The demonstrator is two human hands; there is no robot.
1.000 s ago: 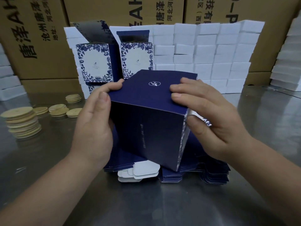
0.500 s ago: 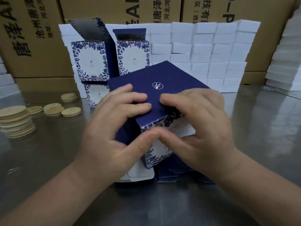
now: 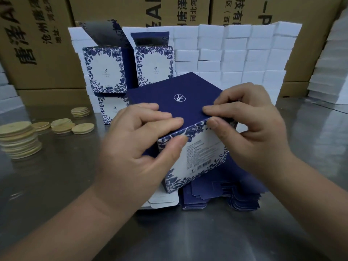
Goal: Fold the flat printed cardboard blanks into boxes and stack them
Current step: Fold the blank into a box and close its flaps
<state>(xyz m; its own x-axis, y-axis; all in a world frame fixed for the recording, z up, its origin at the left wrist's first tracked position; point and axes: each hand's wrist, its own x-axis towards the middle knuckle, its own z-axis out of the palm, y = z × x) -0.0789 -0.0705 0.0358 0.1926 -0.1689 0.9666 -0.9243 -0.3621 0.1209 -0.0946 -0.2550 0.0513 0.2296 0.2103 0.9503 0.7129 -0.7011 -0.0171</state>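
I hold a folded box (image 3: 199,153) at the middle, its navy top face up and a white side with blue floral border toward me. My left hand (image 3: 135,147) grips its near left corner, fingers on top and thumb on the white side. My right hand (image 3: 252,129) pinches the near right top edge. Under the box lies a pile of flat navy blanks (image 3: 222,198). Behind it, folded boxes (image 3: 105,70) with open lids stand stacked, two on top and at least one below.
Round wooden discs sit at the left, one tall stack (image 3: 18,140) and several low piles (image 3: 64,125). A wall of white foam blocks (image 3: 235,53) stands behind, brown cartons (image 3: 37,44) behind that. More white blocks (image 3: 329,68) rise at the right. The steel table (image 3: 178,232) reflects light.
The box was turned from its dark side to its white floral side toward me. Both hands shifted from the box's sides onto its near top edge and corners.
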